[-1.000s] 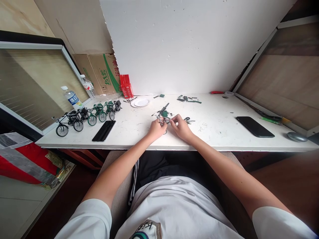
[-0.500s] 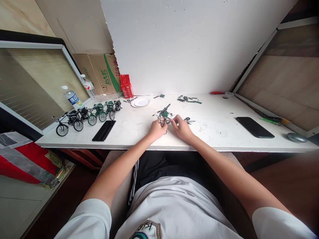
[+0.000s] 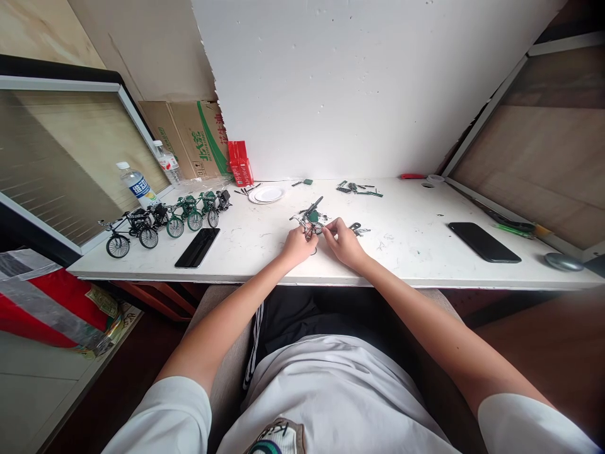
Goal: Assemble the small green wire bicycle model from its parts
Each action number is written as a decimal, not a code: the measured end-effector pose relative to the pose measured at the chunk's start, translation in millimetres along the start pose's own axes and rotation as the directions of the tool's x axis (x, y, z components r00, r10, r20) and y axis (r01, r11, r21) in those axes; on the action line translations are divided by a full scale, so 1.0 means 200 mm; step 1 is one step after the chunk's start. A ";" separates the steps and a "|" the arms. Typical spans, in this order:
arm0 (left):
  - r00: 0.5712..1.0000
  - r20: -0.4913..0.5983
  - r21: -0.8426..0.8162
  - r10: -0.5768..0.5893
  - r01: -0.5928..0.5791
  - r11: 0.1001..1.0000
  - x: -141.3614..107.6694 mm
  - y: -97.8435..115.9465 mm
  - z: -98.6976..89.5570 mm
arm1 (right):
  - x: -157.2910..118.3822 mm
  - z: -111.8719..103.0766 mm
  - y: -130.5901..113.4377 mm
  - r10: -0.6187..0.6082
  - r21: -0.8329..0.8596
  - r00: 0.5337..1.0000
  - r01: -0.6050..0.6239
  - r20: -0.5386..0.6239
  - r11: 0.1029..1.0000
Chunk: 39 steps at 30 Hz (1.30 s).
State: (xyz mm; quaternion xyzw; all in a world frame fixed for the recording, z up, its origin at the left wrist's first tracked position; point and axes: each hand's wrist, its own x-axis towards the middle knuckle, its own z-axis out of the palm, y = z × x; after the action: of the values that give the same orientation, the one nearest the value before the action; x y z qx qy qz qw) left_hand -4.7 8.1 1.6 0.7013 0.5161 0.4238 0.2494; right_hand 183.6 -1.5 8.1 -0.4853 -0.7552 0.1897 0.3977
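Note:
Near the table's front edge, my left hand (image 3: 297, 246) is closed round a small model bicycle (image 3: 317, 228) with thin spoked wheels. My right hand (image 3: 344, 241) is at the bicycle's right side, thumb and forefinger pinched together; what they hold, if anything, is too small to make out. Just behind the bicycle lie dark and green parts (image 3: 313, 215). More small dark parts (image 3: 358, 229) lie beyond my right hand. At the left, several finished-looking model bicycles (image 3: 132, 234), black and green, stand in a row.
Black phones lie at the left (image 3: 197, 248) and right (image 3: 484, 241). White plates (image 3: 266, 194), a red box (image 3: 240, 164) and loose parts (image 3: 359, 188) are towards the back. Bottles (image 3: 138, 185) stand behind the bicycles. A grey oval object (image 3: 563, 261) is at the far right.

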 end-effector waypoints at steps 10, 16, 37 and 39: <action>1.000 0.011 -0.029 -0.011 0.011 1.000 -0.01 0.00 0.00 | 0.00 0.00 0.01 -0.006 -0.008 1.000 0.006 0.017 1.000; 1.000 0.012 -0.050 0.010 -0.010 0.999 -0.01 0.00 0.00 | 0.00 -0.01 -0.03 0.027 -0.045 1.000 -0.027 -0.003 0.999; 0.999 0.020 -0.050 0.035 -0.033 0.998 -0.01 -0.03 0.00 | 0.00 0.01 0.02 0.015 -0.080 1.000 -0.017 -0.023 0.997; 0.999 0.021 -0.041 0.032 -0.031 0.999 -0.01 -0.03 0.00 | 0.00 0.00 0.02 0.020 -0.093 1.000 -0.022 -0.024 0.995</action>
State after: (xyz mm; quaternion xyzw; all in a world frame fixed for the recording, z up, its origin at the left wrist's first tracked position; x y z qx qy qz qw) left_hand -7.3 8.4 -2.9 0.7088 0.4936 0.4302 0.2624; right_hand 185.0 -0.7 5.1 -0.5136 -0.7534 0.1528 0.3810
